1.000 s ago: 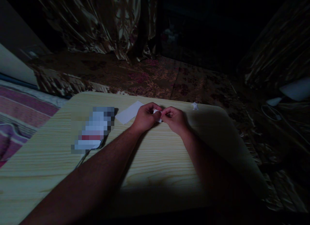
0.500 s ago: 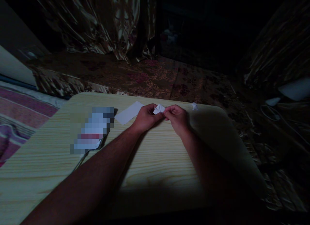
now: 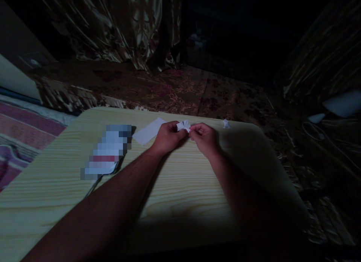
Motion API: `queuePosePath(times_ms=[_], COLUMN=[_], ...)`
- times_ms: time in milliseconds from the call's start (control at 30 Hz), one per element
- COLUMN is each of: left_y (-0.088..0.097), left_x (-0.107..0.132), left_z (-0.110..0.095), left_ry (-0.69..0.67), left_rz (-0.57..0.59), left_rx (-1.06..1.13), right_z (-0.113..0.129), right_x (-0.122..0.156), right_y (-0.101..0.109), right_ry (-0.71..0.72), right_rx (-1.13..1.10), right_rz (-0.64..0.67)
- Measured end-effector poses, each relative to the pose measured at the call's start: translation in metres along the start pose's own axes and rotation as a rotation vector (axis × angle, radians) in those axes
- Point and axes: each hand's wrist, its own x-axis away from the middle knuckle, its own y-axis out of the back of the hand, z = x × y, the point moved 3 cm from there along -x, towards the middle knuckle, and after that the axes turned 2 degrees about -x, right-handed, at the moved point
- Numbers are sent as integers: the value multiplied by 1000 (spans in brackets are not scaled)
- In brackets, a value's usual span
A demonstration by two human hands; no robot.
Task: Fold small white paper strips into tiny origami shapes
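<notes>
A small folded white paper with several creased points is held between my two hands above the far part of the table. My left hand grips its left and near side, thumb along the near edge. The fingertips of my right hand pinch its right edge. Left of my left hand lies a flat white paper strip, its right end partly behind the fingers. A small folded white paper star sits near the table's far edge, to the right of my right hand.
The light wooden table has rounded far corners. On its left lies a blurred-out phone-like device with a cable running toward me. Beyond are a patterned cover and curtains; a white lamp-like object stands right.
The folded paper has turned or opened slightly between my fingers and now shows more separate points. Both hands stay nearly in place; the view has shifted a little.
</notes>
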Motion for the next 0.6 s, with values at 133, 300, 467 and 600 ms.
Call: queuePosePath(times_ms=[133,300,467,600], left_y=[0,0,-1,-1], left_x=[0,0,-1,-2], left_z=[0,3,6,9], left_ry=[8,-15,25,23], left_rz=[25,23,13,16], left_rx=[7,-38,2,17], right_z=[-1,2,3,3], right_x=[0,2,4,5], right_y=[0,-1,-3,-3], right_ry=[2,45,71,100], right_rx=[17,89,142,211], right_rz=[-25,-38,-83,-122])
